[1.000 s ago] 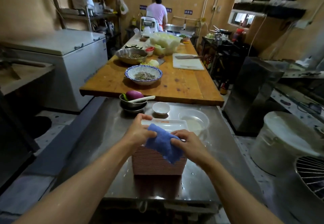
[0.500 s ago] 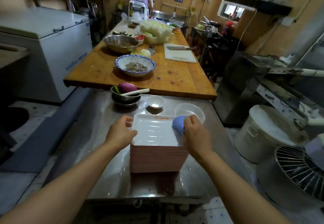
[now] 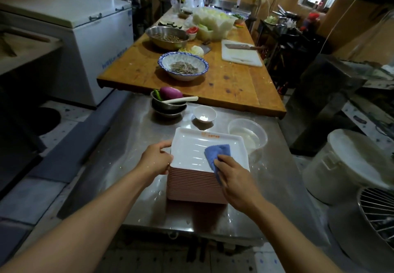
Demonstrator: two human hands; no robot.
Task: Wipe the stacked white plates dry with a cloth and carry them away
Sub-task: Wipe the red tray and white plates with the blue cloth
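Observation:
A tall stack of square plates (image 3: 191, 184), white on top with pinkish edges, stands on the wet steel counter (image 3: 119, 157). The top plate (image 3: 191, 149) is tilted slightly and carries an orange logo at its far rim. My left hand (image 3: 156, 158) grips the top plate's left edge. My right hand (image 3: 232, 172) presses a blue cloth (image 3: 217, 151) onto the right part of that plate.
Beyond the stack stand a small white dish (image 3: 204, 114), a clear plastic bowl (image 3: 248, 133) and stacked steel bowls (image 3: 168, 105) with an onion. A wooden table (image 3: 234, 85) with food bowls and a cleaver follows. A white bucket (image 3: 345, 166) and wire basket (image 3: 379, 215) sit right. A person stands far back.
The cloth moved from covering the near edge between both hands to the plate's far right corner, then back toward the middle right. My left hand shifted to the plate's left edge.

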